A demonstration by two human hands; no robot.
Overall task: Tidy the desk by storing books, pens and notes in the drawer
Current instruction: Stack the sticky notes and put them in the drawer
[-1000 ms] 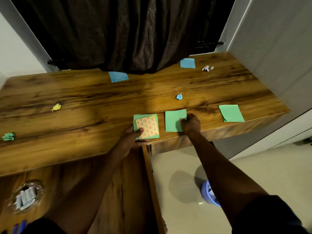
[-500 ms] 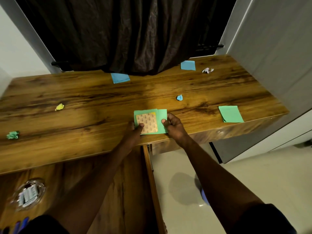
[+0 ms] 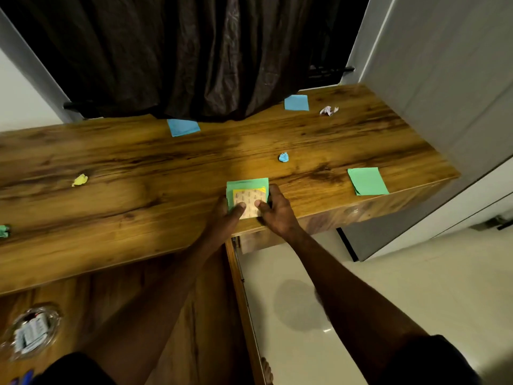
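left hand (image 3: 225, 215): my thumb presses the tan printed sheet (image 3: 249, 200), fingers curled at the left edge of the green sticky-note stack (image 3: 247, 184). right hand (image 3: 278, 215): thumb on the sheet, fingers curled round the stack's right edge. stack: at the desk (image 3: 138, 168) front edge. print: too small to read. change: the green note that jutted right half a second ago is now squared in.

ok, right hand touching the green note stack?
Touching. Head view: right hand thumb lies on top of the note stack, fingers against its right edge.
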